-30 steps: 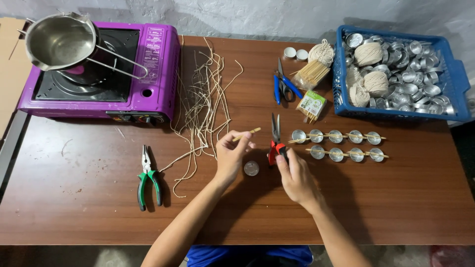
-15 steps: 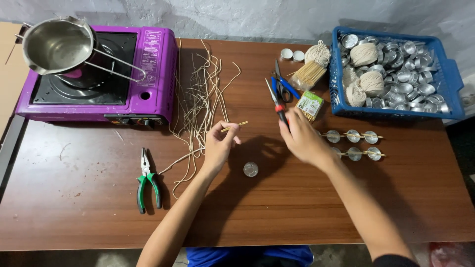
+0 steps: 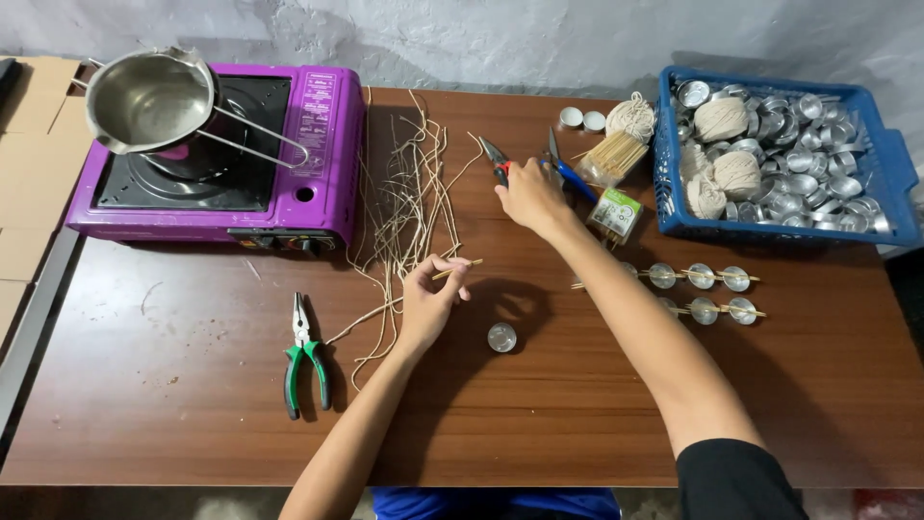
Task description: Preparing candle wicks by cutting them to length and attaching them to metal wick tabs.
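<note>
Rough grey plaster backs a brown wood-grain counter (image 3: 674, 424), smooth and faintly scuffed. Near its middle the left hand (image 3: 430, 300) pinches a thin pale wooden stick (image 3: 458, 269) between thumb and fingertips, the stick pointing up and to the right, just beside the loose spread of waxy cream wick strands (image 3: 404, 202). Far across, the right hand (image 3: 531, 193) is closed on the red-handled cutters (image 3: 498, 162), whose dark pointed blades jut out to the left, low over the counter near the blue-handled scissors (image 3: 568, 169). By the look of it, the step in hand is setting the cutters down at the back, with the stick trimmed and held ready; a likely follow-on would call for a light, level placement of the stick across the small round foil cup (image 3: 500, 337) that sits alone below the hands. To the right lie two rows of such shiny cups (image 3: 707, 294), each bridged by sticks, and a blue plastic basket (image 3: 890, 169) of cups and twine balls.
</note>
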